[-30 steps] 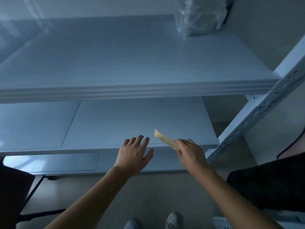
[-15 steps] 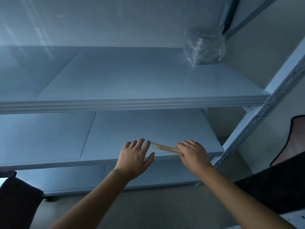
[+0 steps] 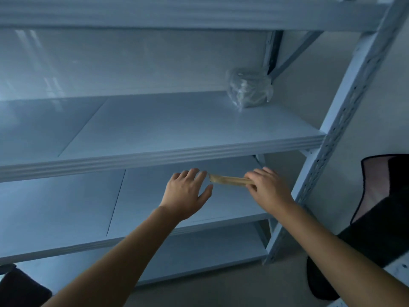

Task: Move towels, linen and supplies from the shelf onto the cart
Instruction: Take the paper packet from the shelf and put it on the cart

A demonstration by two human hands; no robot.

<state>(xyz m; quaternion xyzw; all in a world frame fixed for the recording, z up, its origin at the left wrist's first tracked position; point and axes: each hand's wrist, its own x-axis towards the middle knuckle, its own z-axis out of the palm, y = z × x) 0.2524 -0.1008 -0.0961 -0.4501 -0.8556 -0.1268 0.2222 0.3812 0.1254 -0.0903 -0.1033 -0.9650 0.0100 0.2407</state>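
My right hand (image 3: 269,188) grips one end of a thin tan packet (image 3: 230,180), which lies level and points left. My left hand (image 3: 188,191) is spread open, its fingertips almost at the packet's free end. Both hands hover over the lower board of a white metal shelf unit (image 3: 168,157). At the back right of the board above stands a clear plastic bag (image 3: 249,89) with small items inside. The cart is out of view.
The shelf's perforated upright (image 3: 332,138) runs down the right side, with a bare wall beyond it. A black chair (image 3: 376,218) stands at the right edge. A dark object (image 3: 20,289) sits at the lower left corner. Beige floor lies below the bottom board.
The view has tilted up, so the clear bag and a higher board now show. The packet has turned from slanted to level. My left hand stays open close to its end.
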